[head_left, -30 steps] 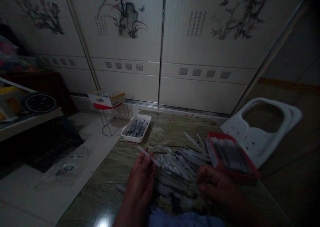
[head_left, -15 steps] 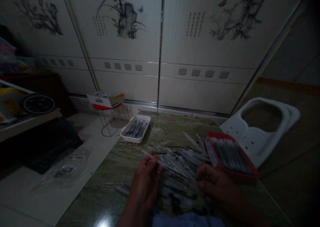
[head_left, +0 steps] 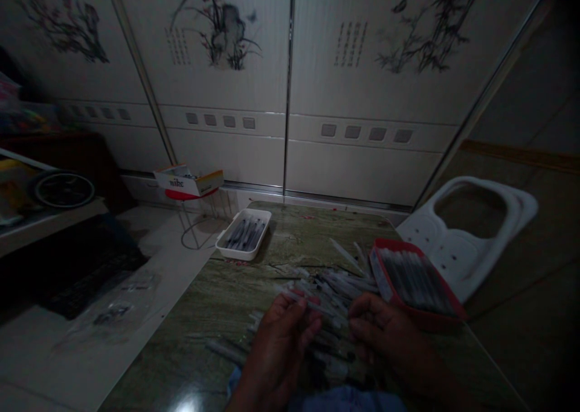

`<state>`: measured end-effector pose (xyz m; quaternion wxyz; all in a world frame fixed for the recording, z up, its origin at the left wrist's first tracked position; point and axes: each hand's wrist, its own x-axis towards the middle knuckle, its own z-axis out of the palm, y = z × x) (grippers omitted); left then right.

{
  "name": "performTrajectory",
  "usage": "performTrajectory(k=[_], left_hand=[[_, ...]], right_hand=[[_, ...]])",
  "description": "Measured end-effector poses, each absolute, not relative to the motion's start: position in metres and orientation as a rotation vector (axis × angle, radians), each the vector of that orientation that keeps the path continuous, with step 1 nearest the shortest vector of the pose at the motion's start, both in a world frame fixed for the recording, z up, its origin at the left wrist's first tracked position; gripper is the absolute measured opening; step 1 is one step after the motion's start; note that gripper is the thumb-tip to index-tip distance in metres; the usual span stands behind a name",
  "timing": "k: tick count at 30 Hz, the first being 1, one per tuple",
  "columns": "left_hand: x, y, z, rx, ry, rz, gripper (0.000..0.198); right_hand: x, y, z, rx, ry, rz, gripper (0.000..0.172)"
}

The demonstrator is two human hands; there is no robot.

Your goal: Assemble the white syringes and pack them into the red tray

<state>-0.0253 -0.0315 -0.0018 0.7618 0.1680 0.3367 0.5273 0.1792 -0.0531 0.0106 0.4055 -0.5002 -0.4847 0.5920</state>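
My left hand [head_left: 284, 333] is closed on a thin translucent tube, like a clear pen barrel [head_left: 321, 308], which points toward my right hand. My right hand [head_left: 383, 327] has its fingers curled and thumb pressed in, close to the barrel's right end. What lies between those fingers, if anything, is too dark to make out. Beneath and beyond both hands spreads a loose pile of clear barrels and dark pen parts [head_left: 338, 282]. Several dark pieces lie near my body, partly hidden by my hands.
At the right stands a red box [head_left: 453, 306] packed with rows of pens. A white tray [head_left: 242, 255] holding dark-filled tubes sits at the table's far left edge. Behind are a white folding chair [head_left: 502, 249] and a shoe box [head_left: 181, 183] on a red stool.
My left hand has moved right with the barrel, bringing it close to my right hand. The right hand has barely shifted. The whole view has slid slightly.
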Motion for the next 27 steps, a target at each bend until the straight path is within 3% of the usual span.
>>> performTrajectory(k=[13,27], left_hand=[[-0.007,-0.039,0.003,0.292,0.710,1.044,0.020],[-0.012,-0.031,-0.001,0.289,0.762,1.095,0.016]], right_hand=[[0.183,-0.050,0.003,-1.156,-1.216,1.531,0.034],[0.194,-0.043,-0.001,-1.397,-1.294,1.345,0.036]])
